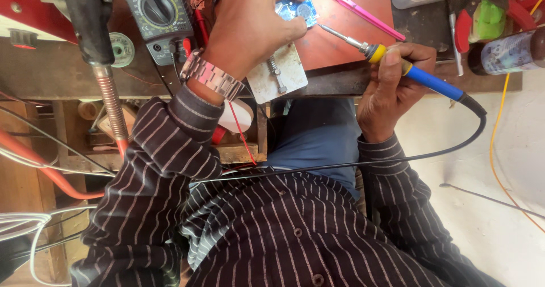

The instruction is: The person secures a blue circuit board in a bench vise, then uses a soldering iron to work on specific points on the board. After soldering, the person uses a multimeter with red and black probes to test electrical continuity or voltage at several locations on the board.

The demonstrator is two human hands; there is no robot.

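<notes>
Over workbench: right hand fingers grip soldering iron, tip pointing up-left; left hand pinches blue circuit board.

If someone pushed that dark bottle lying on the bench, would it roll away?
Probably yes: the bottle lies on its side and looks round, so it could roll. It sits close to the bench edge, so it might drop off. The clutter beside it may stop it.
</notes>
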